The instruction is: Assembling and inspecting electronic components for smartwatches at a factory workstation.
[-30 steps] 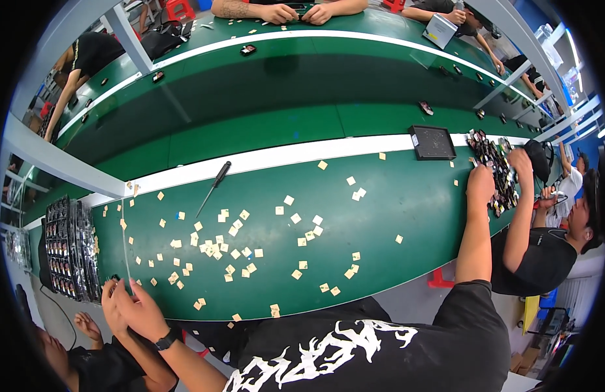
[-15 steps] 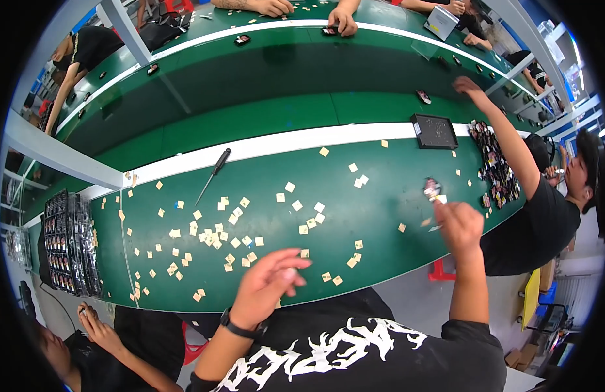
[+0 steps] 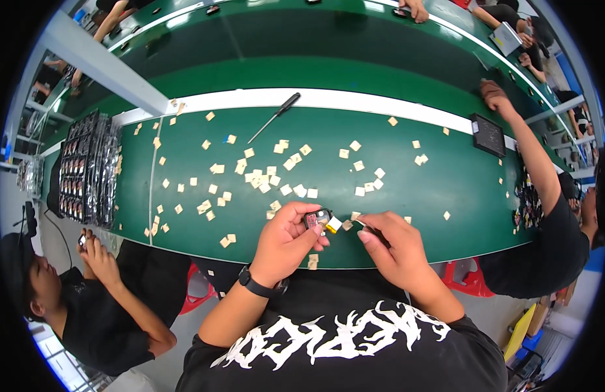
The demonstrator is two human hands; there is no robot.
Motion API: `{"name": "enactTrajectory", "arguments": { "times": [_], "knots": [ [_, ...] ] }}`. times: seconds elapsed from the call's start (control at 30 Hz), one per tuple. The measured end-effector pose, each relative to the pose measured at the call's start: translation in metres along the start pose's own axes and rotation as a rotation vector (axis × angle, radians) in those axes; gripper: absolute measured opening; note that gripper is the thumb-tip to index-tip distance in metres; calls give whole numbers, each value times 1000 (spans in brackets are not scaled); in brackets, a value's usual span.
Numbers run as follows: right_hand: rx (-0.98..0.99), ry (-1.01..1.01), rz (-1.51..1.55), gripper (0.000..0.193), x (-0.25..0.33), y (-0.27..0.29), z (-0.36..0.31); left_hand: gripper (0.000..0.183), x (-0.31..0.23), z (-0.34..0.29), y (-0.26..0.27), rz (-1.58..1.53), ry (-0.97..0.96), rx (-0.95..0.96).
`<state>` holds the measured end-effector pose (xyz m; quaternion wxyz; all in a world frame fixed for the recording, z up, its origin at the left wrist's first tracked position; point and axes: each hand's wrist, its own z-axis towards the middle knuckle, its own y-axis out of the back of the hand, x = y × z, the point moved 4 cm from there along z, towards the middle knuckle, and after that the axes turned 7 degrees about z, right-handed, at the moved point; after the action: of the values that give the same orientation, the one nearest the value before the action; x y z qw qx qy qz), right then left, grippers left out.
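So the small dark gadget (image 3: 313, 219) is in the left grip (image 3: 286, 238), clasped between thumb and fingers, with a yellow-and-white piece (image 3: 333, 225) poking out toward the other hand. My guess is it's angled like that so the right grip (image 3: 400, 251) can get at it. That one's just beside it, thumb and index close together; something pale shows at the tips, but I can't tell if it's actually held. Beyond both grips, loose pale squares (image 3: 256, 177) litter the green tabletop (image 3: 446, 170). Farther out past the left grip there's a screwdriver (image 3: 276, 116), handle over the white strip (image 3: 354, 104), maybe parked there to free up working room.
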<state>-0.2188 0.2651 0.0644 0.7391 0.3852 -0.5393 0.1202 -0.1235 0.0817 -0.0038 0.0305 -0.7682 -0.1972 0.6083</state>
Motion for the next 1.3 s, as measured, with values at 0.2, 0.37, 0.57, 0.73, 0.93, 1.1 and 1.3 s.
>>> {"name": "enactTrajectory", "arguments": {
  "times": [0.2, 0.37, 0.57, 0.73, 0.93, 1.1, 1.3],
  "knots": [
    [79, -177, 56, 21, -7, -29, 8, 24, 13, -8, 4, 80, -48, -100],
    [118, -326, -193, 37, -13, -30, 14, 22, 16, -9, 5, 205, -72, -113],
    [63, -327, 9, 22, -17, -32, 9, 23, 11, -6, 5, 215, -25, -79],
    [80, -221, 129, 14, -15, -37, 9, 26, 7, -7, 5, 248, -110, -33],
    [198, -343, 24, 11, -14, -42, 12, 25, 14, -8, 5, 266, -152, -21],
    [164, -370, 80, 11, -19, -48, 9, 24, 16, -12, 4, 329, -271, -22],
    [95, -384, 136, 11, -15, -52, 4, 23, 15, -12, 3, 356, -302, -50]
  ]
}}
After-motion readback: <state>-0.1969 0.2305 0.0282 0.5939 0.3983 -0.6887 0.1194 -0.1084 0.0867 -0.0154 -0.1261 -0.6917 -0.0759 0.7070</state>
